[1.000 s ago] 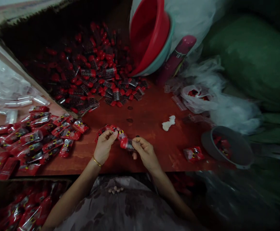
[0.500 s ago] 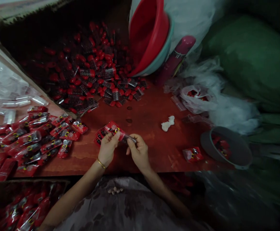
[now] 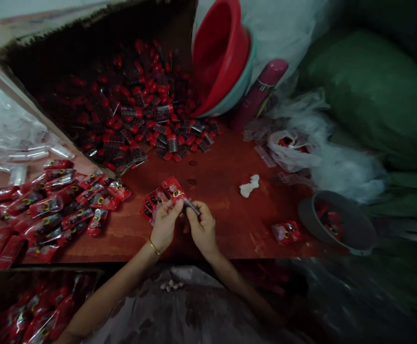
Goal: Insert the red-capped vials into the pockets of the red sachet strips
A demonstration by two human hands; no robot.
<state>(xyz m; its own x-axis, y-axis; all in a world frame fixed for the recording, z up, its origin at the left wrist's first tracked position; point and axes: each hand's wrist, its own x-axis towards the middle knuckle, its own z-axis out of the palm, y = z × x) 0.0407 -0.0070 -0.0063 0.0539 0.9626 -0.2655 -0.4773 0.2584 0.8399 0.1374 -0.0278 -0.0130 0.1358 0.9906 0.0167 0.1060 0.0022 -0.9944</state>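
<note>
My left hand [image 3: 164,227] is closed on a red printed packet [image 3: 173,187], pinching its lower end between thumb and fingers. A small dark, see-through tube [image 3: 192,208] sits in the closed fingers of my right hand [image 3: 203,230], its near end at the packet's lower edge. Whether the tube is partly inside the packet, I cannot tell. Just left of the held packet, a few flat red packets [image 3: 154,198] lie overlapped on the table, partly behind my left hand.
Filled red packets [image 3: 47,205] are heaped on the red-brown table [image 3: 226,162] at left. A cardboard box [image 3: 47,112] spills red-capped clear tubes [image 3: 158,112]. Red basin [image 3: 223,57], pink flask [image 3: 260,93], white scrap [image 3: 249,186] and grey bowl [image 3: 355,222] stand or lie toward the right.
The held packet has come up off the others and now points away more steeply. My hands have shifted slightly, and the tube shows more plainly at the packet's end.
</note>
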